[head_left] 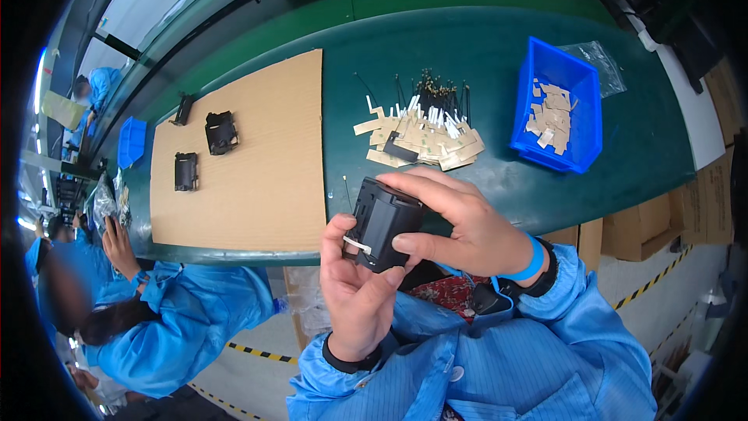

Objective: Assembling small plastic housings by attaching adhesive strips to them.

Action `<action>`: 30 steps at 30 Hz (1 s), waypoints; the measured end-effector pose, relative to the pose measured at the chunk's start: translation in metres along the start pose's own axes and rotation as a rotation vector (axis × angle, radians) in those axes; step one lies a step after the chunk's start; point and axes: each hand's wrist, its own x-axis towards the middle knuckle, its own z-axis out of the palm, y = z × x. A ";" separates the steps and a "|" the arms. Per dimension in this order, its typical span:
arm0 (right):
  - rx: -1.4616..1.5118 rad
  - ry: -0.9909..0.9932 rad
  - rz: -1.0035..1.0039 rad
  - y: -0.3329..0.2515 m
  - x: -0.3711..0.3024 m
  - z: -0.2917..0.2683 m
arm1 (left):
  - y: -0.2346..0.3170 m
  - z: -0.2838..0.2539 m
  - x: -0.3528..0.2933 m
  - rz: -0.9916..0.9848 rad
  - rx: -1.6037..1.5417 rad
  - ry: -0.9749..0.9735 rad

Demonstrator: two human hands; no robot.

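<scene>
Just over the table's near edge I hold a black plastic housing (386, 222) in both hands. My left hand (358, 296) grips it from below and the left, its thumb at the lower edge. My right hand (467, 222) closes over the top and right side, thumb on the near face. A thin cable with a white sleeve (358, 245) lies across the housing's left side by my left fingers, and its thin end sticks up beyond. Behind my hands is a pile of tan adhesive-backed pieces (461, 152) with black cables and white sleeves.
A cardboard sheet (265, 203) on the green table (499, 39) carries several black plastic parts (221, 132). To the right stands a blue bin (590, 136) with tan scraps, beside a clear plastic bag (604, 66). Another person in blue (195, 320) works at the left.
</scene>
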 end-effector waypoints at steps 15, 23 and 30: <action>-0.081 -0.068 -0.043 -0.002 0.006 -0.007 | 0.002 -0.001 0.001 -0.017 0.041 -0.019; 0.091 -0.127 0.004 0.005 0.005 -0.016 | 0.016 0.003 0.004 -0.160 -0.094 -0.049; 0.000 -0.158 -0.021 0.000 0.006 -0.014 | 0.009 0.004 0.007 -0.059 -0.007 0.024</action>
